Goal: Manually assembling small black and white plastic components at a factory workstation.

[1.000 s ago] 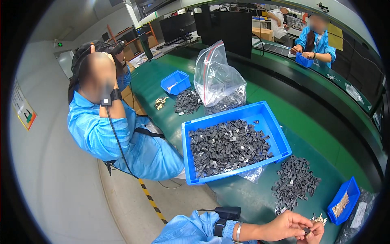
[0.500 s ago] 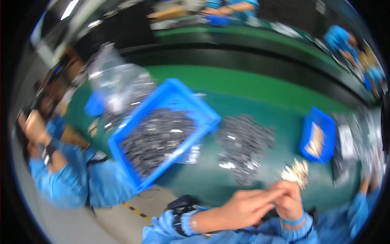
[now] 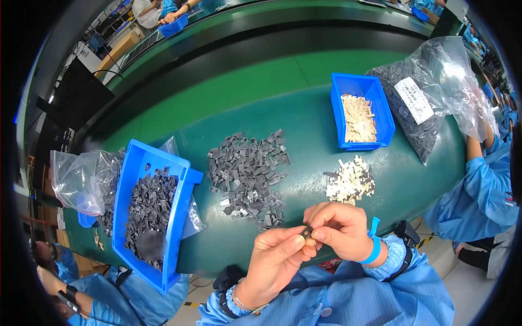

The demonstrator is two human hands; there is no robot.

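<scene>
My left hand (image 3: 272, 255) and my right hand (image 3: 343, 231) meet close to my body, fingertips pinched together. Between them is a small black plastic part (image 3: 307, 233), mostly covered by the fingers, with a lighter bit showing at it. Just beyond my hands lies a loose pile of black plastic parts (image 3: 244, 171), small and box-shaped. To its right, a smaller heap of cream-coloured pieces (image 3: 350, 182) rests on the green table (image 3: 293, 138), above my right hand.
A large blue bin (image 3: 182, 217) full of black parts stands on the left, beside a clear plastic bag (image 3: 81, 182). A small blue bin (image 3: 338, 117) holds cream pieces, next to a labelled bag of black parts (image 3: 413, 100). Co-workers in blue sit on both sides.
The view has swung to the left, and the blur is gone. My hands have come apart from their overlapped pose and now pinch the black part between their fingertips.
</scene>
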